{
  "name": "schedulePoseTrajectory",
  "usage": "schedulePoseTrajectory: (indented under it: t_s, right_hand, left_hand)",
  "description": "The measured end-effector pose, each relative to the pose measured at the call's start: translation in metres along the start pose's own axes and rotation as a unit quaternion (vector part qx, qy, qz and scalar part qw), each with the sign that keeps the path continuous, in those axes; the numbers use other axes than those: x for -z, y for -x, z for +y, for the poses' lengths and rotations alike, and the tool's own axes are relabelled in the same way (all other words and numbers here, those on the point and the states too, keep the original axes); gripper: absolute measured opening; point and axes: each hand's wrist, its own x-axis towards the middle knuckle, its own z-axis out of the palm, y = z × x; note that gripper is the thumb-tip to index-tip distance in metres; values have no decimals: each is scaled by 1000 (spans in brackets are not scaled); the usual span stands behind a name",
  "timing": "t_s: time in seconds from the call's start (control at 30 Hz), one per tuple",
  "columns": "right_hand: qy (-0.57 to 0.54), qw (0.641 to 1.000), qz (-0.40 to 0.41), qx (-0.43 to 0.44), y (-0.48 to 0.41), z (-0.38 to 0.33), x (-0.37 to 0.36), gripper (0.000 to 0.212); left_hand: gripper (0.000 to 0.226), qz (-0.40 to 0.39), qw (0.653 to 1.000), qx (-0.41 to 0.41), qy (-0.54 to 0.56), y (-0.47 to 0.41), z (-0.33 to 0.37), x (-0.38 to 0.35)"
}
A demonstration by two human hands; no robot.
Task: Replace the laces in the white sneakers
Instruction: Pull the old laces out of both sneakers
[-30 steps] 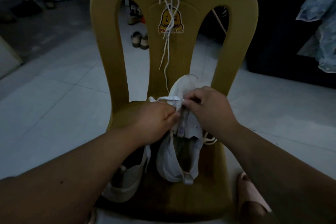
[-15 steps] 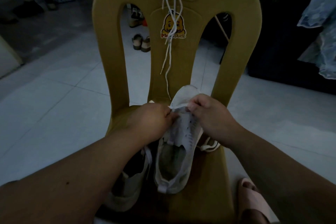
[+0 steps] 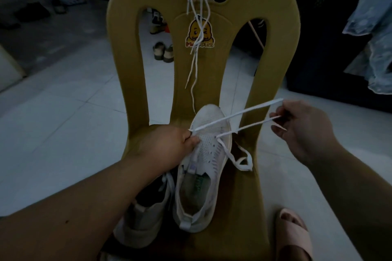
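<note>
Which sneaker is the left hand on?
The white sneaker on the right, its lace held by the right hand. The greyer sneaker beside it is unheld.

The room is dim. The floor (image 3: 63, 123) is of pale square tiles with thin dark joints. In the middle stands a yellow plastic chair (image 3: 125, 48), with a duck sticker (image 3: 199, 35) on its back. Behind it a pair of sandals (image 3: 163, 52) lies on the tiles, more shoes (image 3: 61, 0) far left. At the right hangs light blue cloth (image 3: 377, 38) before a dark area

Yellow chair (image 3: 257, 188) bears white sneaker (image 3: 206, 152) beside a seemingly greyish sneaker (image 3: 142, 224).
</note>
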Motion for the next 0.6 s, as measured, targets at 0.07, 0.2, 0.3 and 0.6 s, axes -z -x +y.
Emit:
schedulePoseTrajectory:
  t_s: [0.07,0.2,0.3,0.6]
  right_hand:
    - [248,964,-13,91,3,4,-6,25]
    - [388,905,-52,168,11,9,-28,20]
    - [437,855,-136,243,15,13,-48,46]
    - [526,775,-117,330,12,29,-66,22]
  left_hand:
    - [37,13,1000,-7,-11,2,0,1]
    - [42,26,999,-23,-5,4,6,4]
    - [43,30,998,-49,0,6,13,5]
    - [38,44,996,-71,-5,4,18,5]
